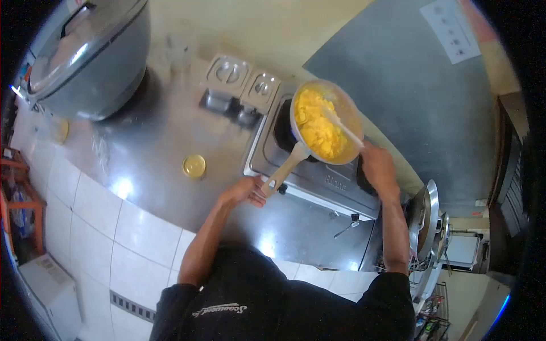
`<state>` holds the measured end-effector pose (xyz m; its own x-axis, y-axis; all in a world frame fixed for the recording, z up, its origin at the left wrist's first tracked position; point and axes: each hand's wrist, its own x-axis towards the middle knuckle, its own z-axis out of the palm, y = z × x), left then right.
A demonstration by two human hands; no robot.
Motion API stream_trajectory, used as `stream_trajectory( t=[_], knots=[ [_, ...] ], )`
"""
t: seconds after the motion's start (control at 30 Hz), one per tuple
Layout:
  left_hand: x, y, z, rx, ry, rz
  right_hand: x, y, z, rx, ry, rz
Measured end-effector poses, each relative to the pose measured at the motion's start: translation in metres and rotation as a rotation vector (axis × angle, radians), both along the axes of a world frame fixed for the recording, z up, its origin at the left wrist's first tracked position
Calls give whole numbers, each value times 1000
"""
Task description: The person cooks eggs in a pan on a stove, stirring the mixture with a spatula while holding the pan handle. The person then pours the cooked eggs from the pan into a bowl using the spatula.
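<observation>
A frying pan (351, 108) with a beige handle (288, 166) sits on the stove, tilted a little, with yellow scrambled egg (316, 126) spread over its inside. My left hand (247, 192) is at the tip of that handle, its fingers loosely curled against the end. In my right hand (379, 169), closed at the pan's right rim, is a pale spatula (343, 125). Its blade end reaches into the egg.
The pan rests over a Rinnai gas stove (330, 183). Lidded metal containers (228, 74) stand behind it to the left. A gold round lid (194, 166) lies on the steel counter (165, 196). One big pot (96, 68) occupies the far left; metal pans (427, 219) stand at right.
</observation>
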<state>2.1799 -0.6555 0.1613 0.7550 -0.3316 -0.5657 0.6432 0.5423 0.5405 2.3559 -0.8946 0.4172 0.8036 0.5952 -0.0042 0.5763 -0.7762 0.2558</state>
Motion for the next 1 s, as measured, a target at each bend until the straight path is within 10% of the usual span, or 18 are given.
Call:
stream_trajectory(
  t=[0.2,0.5,0.7,1.0],
  knots=[
    [-8,-115,-47,209,-38,-79,-34,-10,60,-26,78,-92],
    [10,-142,-50,300,-50,402,-36,-17,67,11,130,-197],
    [18,-159,-84,1055,-350,369,-40,-15,68,-26,99,-187],
    [13,-144,-61,998,-307,231,-43,-12,70,-29,153,-248]
  ],
)
